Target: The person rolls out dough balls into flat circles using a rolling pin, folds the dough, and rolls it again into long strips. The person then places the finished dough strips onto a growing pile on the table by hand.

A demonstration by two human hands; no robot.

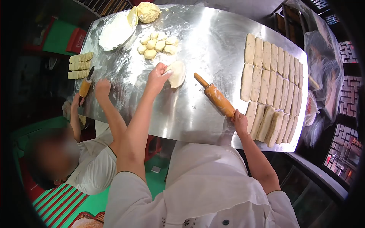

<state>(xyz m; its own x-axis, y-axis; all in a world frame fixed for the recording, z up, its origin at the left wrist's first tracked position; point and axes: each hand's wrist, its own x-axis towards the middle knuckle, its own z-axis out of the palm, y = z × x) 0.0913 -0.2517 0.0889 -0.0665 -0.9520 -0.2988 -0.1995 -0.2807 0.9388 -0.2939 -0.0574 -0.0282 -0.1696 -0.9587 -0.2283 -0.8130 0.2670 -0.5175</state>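
My left hand (157, 79) pinches the edge of a flattened piece of dough (176, 74), which is pale and roughly oval. My right hand (240, 121) is closed around the near handle of a wooden rolling pin (219, 99). The pin lies slantwise on the metal table, its far handle pointing toward the dough piece. Just beyond my left hand sits a cluster of several round dough balls (151, 44).
Several dough strips (259, 78) lie in rows on the right of the metal table (213, 45). A large dough lump (148, 12) and a flour-filled basin (116, 32) stand at the back left. A co-worker's hand (102, 89) and small rolling pin (85, 87) are left.
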